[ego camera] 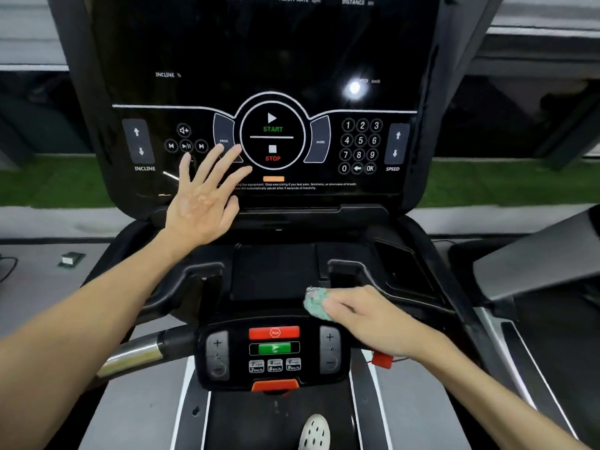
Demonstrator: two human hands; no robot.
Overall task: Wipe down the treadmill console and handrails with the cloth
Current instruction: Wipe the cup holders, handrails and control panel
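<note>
Cloth [316, 302], pale green, bunched under right hand [367, 319]; fingers curl over it, pressing it onto console deck [276, 271]. Just nearer than the grip: control panel [274, 352], red stop button [274, 332]. Well up-left: left hand [204, 196], fingers spread, holding nothing, before screen [259, 60].

Left hand [203, 203] on console [259, 60]; right hand [367, 316] with cloth [316, 302] right of tray [272, 271]

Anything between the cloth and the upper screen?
Only the left hand, spread over the screen lower left, by the PROG key. From the cloth in the right hand, the rest looks unobstructed.
</note>
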